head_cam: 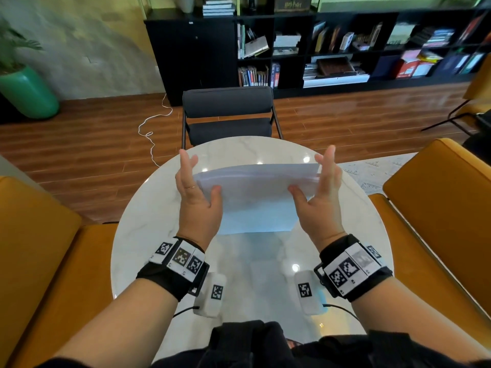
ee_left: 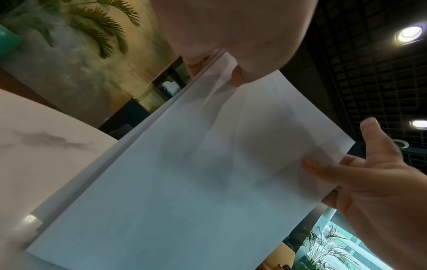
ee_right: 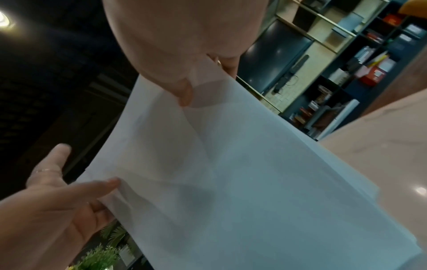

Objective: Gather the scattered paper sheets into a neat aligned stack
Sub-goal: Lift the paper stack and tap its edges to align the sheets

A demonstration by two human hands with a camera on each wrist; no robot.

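Note:
A stack of white paper sheets (head_cam: 255, 197) stands tilted on its lower edge on the round white marble table (head_cam: 239, 274). My left hand (head_cam: 200, 176) holds its left side edge, thumb on the near face and fingers straight up behind. My right hand (head_cam: 312, 173) holds the right side edge the same way. In the left wrist view the paper stack (ee_left: 184, 182) fills the middle, and the right hand (ee_left: 369, 173) pinches its far edge. In the right wrist view the paper stack (ee_right: 254, 182) shows slightly offset edges, and the left hand (ee_right: 57, 191) pinches its other side.
A dark padded chair (head_cam: 228, 112) stands across the table. Mustard armchairs flank it at left (head_cam: 39, 248) and right (head_cam: 438, 208). A black bookshelf (head_cam: 318, 49) lines the back wall. On the wooden floor sit a green planter (head_cam: 26, 91) and a white cable (head_cam: 151, 128).

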